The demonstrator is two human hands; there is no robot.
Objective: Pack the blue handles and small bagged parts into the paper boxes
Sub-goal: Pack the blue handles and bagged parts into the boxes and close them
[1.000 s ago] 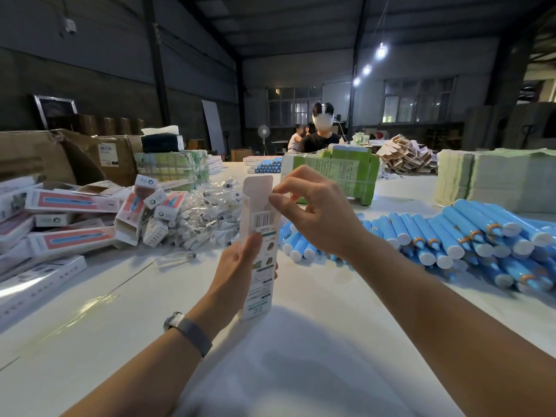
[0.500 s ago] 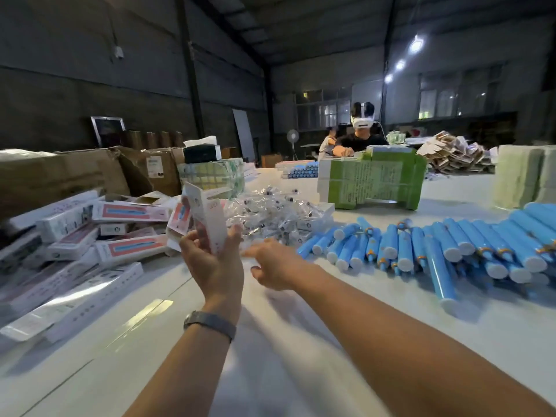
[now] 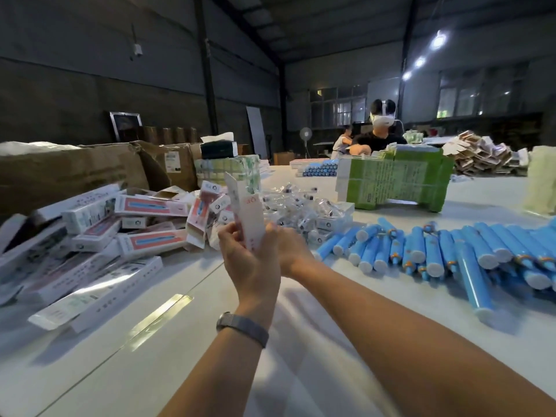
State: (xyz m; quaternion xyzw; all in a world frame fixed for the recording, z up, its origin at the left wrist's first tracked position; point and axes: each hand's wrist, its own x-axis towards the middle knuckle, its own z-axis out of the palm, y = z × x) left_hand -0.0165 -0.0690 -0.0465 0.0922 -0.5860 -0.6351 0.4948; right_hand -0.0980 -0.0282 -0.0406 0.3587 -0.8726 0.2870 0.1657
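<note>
My left hand [image 3: 251,263] grips a narrow white paper box [image 3: 245,210] and holds it upright above the white table [image 3: 301,356], top flap open. My right hand [image 3: 287,246] is pressed against the box's right edge. Its fingers are hidden behind the box and my left hand, so what they hold is unclear. Just behind both hands lies a heap of small clear bagged parts [image 3: 296,206]. To the right, several blue handles [image 3: 427,254] with white end caps lie in a row.
White and red paper boxes [image 3: 144,233] are heaped at the left, with brown cartons [image 3: 75,173] behind them. A green bundle of flat boxes [image 3: 397,183] stands at the back centre. A person [image 3: 380,130] sits beyond it.
My right hand has come back from the bagged parts to the box's right edge. My left hand has turned the box more upright. The view has swung slightly left.
</note>
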